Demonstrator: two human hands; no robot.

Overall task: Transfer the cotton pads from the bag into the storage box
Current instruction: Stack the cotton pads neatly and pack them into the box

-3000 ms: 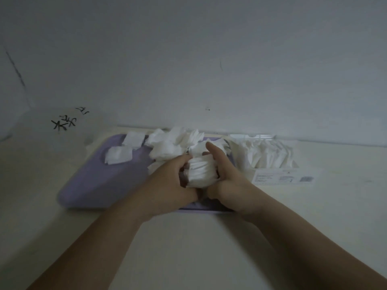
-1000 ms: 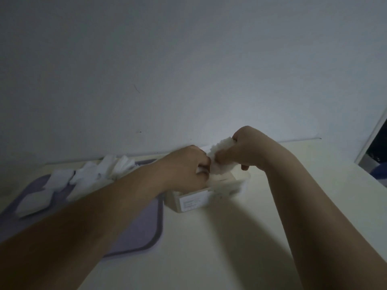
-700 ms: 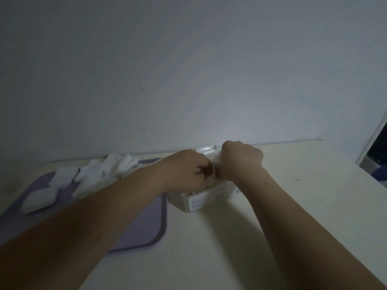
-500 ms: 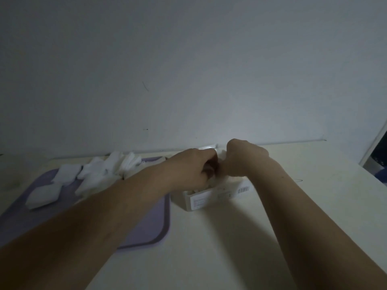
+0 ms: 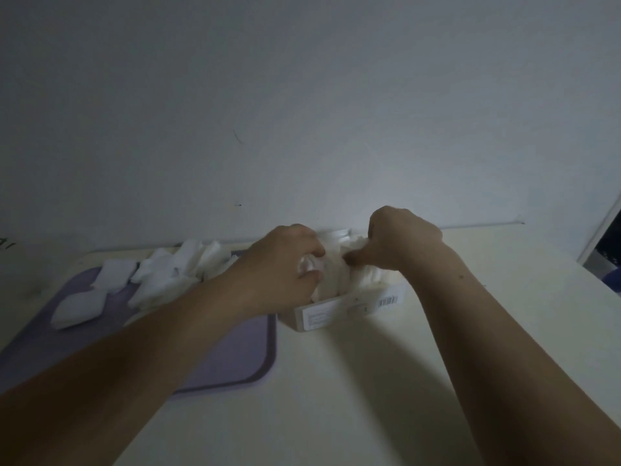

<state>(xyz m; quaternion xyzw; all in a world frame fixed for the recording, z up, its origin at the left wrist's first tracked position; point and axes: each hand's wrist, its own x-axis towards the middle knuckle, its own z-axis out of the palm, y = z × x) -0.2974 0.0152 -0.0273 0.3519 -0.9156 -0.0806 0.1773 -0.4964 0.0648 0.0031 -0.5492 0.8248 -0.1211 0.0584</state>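
The storage box [image 5: 349, 307], clear with a white label and barcode on its front, stands on the table right of the tray. White cotton pads [image 5: 336, 275] fill it. My left hand [image 5: 285, 267] is over the box's left end, fingers curled on a bunch of pads. My right hand [image 5: 400, 242] is over the right half, fingers bent down onto the pads, thumb pointing left. More loose cotton pads [image 5: 168, 274] lie in a heap on the purple tray [image 5: 242, 351]. No bag is in view.
A pale wall [image 5: 302, 112] rises directly behind the box and tray. The cream table [image 5: 336, 398] extends toward me and to the right. A dark opening with a white frame [image 5: 605, 237] is at the far right edge.
Both hands carried a bunch of pads from the tray to the box and pushed them in. Over the last half second the hands have drawn slightly apart over the box.
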